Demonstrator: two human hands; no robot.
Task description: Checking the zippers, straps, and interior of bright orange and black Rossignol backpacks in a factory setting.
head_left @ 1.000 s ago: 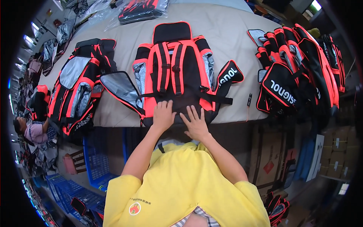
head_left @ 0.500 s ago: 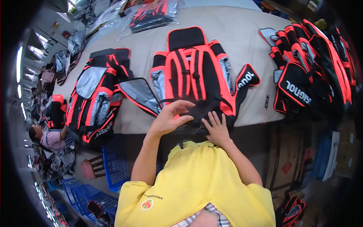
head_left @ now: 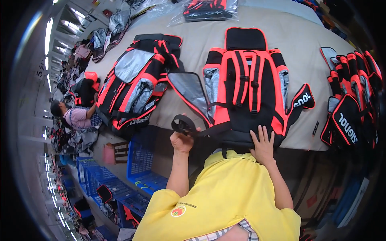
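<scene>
A black and neon-coral backpack (head_left: 260, 102) lies flat on the table in front of me, shoulder straps up and its bottom end towards me. My left hand (head_left: 181, 142) is closed on a black webbing strap (head_left: 215, 129) to the left of the bag. The strap's end curls up in a loop above that hand, and its other end runs to the bag's lower left. My right hand (head_left: 263, 145) rests flat with fingers spread on the bag's lower edge. A grey-lined flap (head_left: 187, 93) spreads out at the bag's left, and a small black flap (head_left: 302, 97) at its right.
Another backpack (head_left: 136, 82) lies to the left, and several more (head_left: 354, 96) are piled at the right. A plastic-wrapped bag (head_left: 206, 11) sits at the far side of the table (head_left: 197, 44). Blue crates (head_left: 138, 162) stand below left; a person (head_left: 78, 116) works beyond.
My left hand has moved away from the bag to the left and now pulls the black strap out. My right hand stays on the bag's lower edge. The view has shifted left.
</scene>
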